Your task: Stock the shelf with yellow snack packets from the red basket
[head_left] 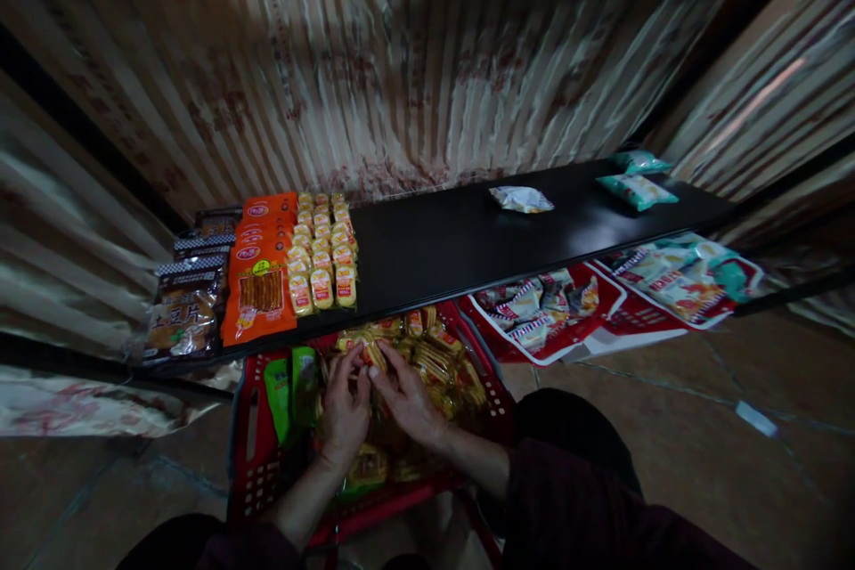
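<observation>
Both my hands reach down into a red plastic basket [250, 445] on the floor, which is full of small yellow snack packets [441, 361]. My left hand [344, 410] and my right hand [407, 401] meet over the pile, fingers curled and pinched together around small yellow packets [370, 354]. Above the basket runs a black shelf [468, 236]. On its left end lie rows of the same yellow packets [324, 254], orange packets [260, 272] and dark packets [187, 303].
A pale packet [521, 199] and two green packets [638, 187] lie on the shelf's right part. Red-and-white boxes of snacks [548, 307] sit under the shelf to the right. Green packets [290, 383] stand in the basket's left side. Striped curtain hangs behind.
</observation>
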A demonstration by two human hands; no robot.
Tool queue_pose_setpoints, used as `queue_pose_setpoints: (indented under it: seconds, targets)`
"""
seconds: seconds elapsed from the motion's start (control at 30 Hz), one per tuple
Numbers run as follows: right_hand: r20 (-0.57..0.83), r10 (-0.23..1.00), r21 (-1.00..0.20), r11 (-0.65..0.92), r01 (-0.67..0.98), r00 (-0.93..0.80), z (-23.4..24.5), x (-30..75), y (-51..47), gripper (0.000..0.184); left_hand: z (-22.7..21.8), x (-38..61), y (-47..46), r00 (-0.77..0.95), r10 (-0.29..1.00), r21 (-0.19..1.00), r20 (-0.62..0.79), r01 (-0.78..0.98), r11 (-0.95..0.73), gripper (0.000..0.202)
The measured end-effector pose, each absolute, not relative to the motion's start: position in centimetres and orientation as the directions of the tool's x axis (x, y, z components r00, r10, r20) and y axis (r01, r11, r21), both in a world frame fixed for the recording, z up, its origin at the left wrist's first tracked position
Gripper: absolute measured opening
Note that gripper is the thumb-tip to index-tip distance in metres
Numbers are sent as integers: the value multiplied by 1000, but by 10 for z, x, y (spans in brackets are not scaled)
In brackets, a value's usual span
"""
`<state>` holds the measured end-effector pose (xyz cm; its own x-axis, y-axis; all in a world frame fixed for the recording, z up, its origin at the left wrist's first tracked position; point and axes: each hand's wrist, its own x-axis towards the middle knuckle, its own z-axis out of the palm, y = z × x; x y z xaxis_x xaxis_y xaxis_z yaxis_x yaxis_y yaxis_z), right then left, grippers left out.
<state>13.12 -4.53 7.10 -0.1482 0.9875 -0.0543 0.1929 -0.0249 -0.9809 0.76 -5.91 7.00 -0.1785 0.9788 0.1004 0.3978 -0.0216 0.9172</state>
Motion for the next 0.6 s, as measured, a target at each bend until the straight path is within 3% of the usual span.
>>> queue_pose_setpoints:
  seconds: [0.3, 0.6]
  targets:
    - [-62, 997, -997, -59, 54, -45, 77, 131, -42, 50, 70, 20, -56, -189, 937, 827, 295, 542, -152, 34]
    - [-56, 997, -997, -59, -52, -51, 103, 135, -28, 45, 81, 28, -41, -133, 928, 811, 348, 538, -227, 37]
